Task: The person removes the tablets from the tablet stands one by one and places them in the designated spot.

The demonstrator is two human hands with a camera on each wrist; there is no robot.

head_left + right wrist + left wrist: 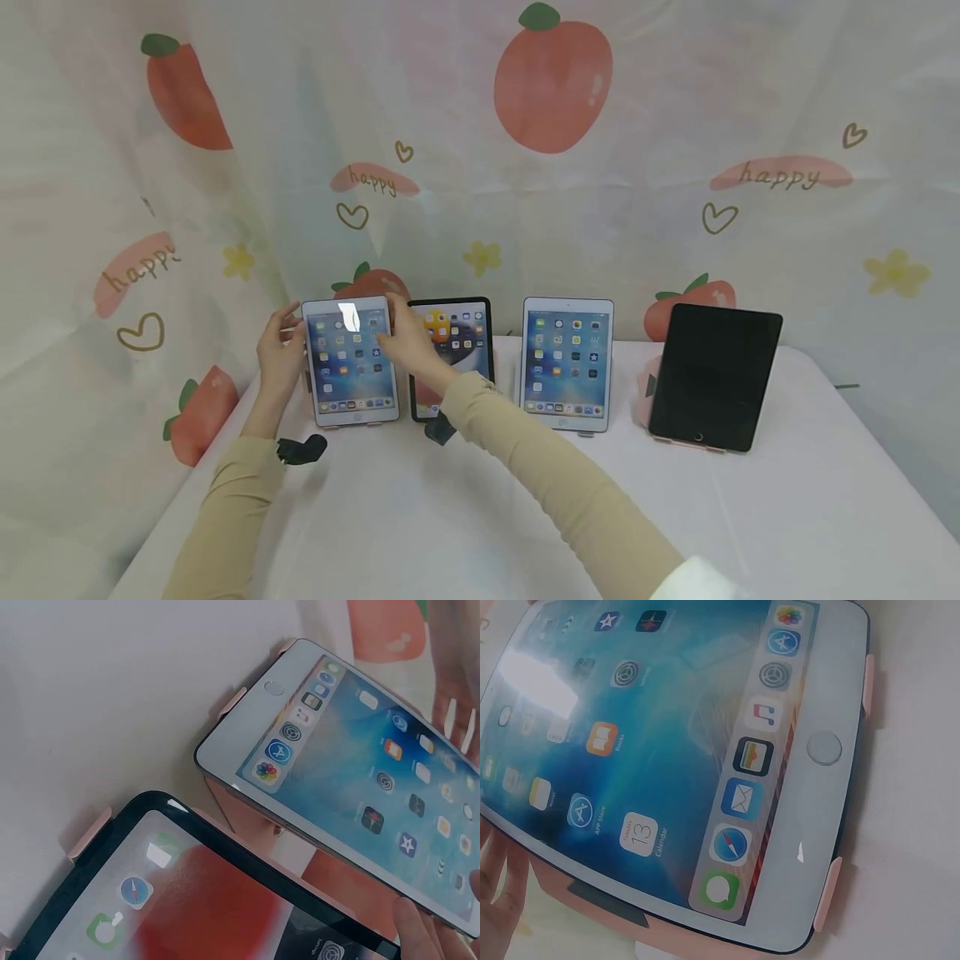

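Observation:
A white-framed tablet (352,358) leans on a pink stand (592,907) at the left of the row, its screen lit with app icons. My right hand (412,337) pinches its upper right edge, thumb over the front and fingers at the side. Beside its left edge is my left hand (281,354), fingers spread and loosely bent; whether they touch the edge I cannot tell. In the left wrist view, fingers (495,889) show past the tablet's edge. A black-framed tablet (217,892) stands close to the right, partly hidden by my right hand in the head view.
Further right stand another white-framed tablet (566,358) with a lit screen and a dark-screened black tablet (716,375), tilted on its stand. All stand on a table with a white cloth (450,517). A curtain (450,100) with fruit prints hangs behind.

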